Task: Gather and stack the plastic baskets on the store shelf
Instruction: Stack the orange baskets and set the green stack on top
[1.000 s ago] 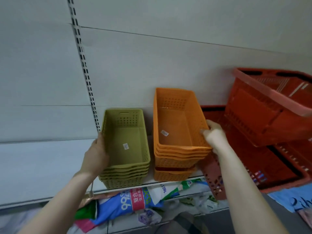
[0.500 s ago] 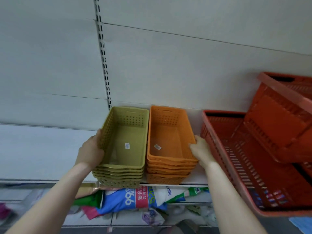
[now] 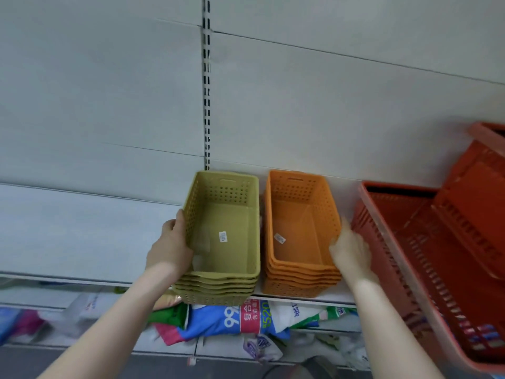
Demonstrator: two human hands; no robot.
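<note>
green baskets [image 3: 224, 236] are stacked in the middle of the frame on the white shelf [image 3: 300, 298], and orange baskets [image 3: 297, 233] are stacked just beside them on the right. the green stack's left wall is held by the left hand [image 3: 170, 247], fingers curled. the orange stack's right side is touched by the blurred right hand [image 3: 351, 253]; how its fingers lie cannot be told. red baskets [image 3: 437, 255] are seen at the right edge.

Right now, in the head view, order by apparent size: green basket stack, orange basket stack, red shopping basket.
1. red shopping basket, partly out of frame.
2. green basket stack and orange basket stack look alike.
</note>
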